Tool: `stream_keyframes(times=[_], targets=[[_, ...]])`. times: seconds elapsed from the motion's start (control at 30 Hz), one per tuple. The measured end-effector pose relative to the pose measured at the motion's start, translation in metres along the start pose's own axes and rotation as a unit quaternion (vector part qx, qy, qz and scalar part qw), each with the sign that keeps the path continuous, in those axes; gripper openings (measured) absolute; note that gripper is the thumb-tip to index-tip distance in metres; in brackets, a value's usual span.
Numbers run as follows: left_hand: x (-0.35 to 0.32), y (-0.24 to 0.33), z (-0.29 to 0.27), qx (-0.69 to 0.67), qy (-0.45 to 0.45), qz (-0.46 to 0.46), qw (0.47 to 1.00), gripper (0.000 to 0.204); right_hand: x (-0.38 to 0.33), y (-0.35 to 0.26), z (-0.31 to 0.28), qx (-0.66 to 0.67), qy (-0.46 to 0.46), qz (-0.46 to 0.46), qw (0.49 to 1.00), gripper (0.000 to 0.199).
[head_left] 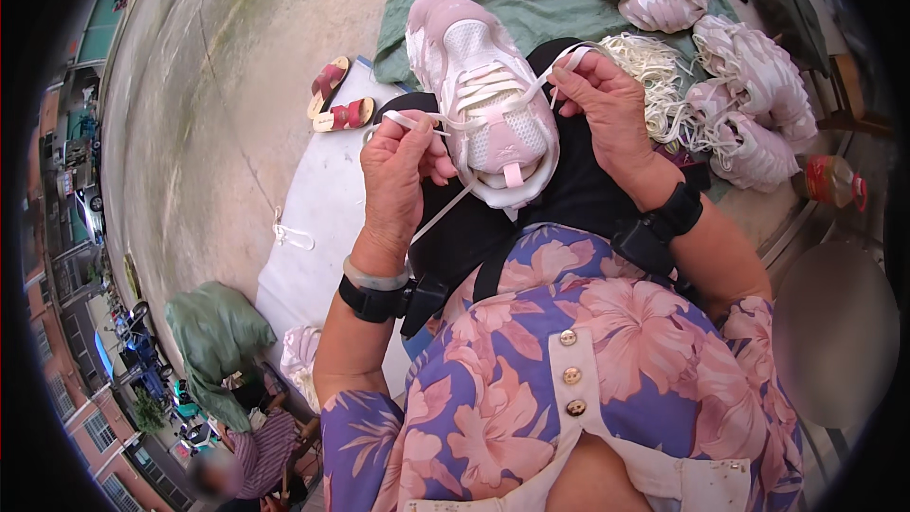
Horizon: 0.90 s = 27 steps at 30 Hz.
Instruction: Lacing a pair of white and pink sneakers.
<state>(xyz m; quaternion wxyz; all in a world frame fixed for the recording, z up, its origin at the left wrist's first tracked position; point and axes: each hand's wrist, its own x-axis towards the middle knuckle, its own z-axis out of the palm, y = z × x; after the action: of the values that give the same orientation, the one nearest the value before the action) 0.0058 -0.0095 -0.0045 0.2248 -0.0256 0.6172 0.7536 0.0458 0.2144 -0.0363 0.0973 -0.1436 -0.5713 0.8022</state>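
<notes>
**Lacing a pink shoe outdoors**

Concrete ground (209, 85) spreads around a seated person, seen from above. At centre, a pink shoe (483, 104) rests on the lap, toe toward 12 o'clock. The left hand (398, 171) pinches one white lace (409, 119) end at 9 o'clock of the shoe; the right hand (607, 100) pinches the other end at 2 o'clock. Lacing looks nearly done; the ends likely need tightening or tying. More shoes (749, 104) lie at 2 o'clock.
</notes>
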Motion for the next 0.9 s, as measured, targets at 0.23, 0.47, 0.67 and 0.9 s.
stream_keyframes(times=[0.23,0.47,0.67,0.9], targets=[[-0.003,-0.004,0.000,0.001,-0.013,-0.018,1.000,0.014,-0.004,0.000,0.005,0.012,-0.006,-0.021,1.000,0.006],[-0.002,-0.006,-0.003,0.052,-0.017,-0.019,0.998,0.014,-0.014,0.001,0.000,-0.004,-0.036,-0.053,0.998,0.011],[-0.004,-0.011,-0.002,0.048,-0.011,-0.010,0.999,0.011,-0.009,0.002,0.000,-0.034,-0.019,-0.104,0.994,0.006],[-0.002,-0.013,-0.004,0.056,-0.011,-0.010,0.998,0.010,-0.009,0.006,0.004,-0.058,-0.010,-0.100,0.993,0.007]])
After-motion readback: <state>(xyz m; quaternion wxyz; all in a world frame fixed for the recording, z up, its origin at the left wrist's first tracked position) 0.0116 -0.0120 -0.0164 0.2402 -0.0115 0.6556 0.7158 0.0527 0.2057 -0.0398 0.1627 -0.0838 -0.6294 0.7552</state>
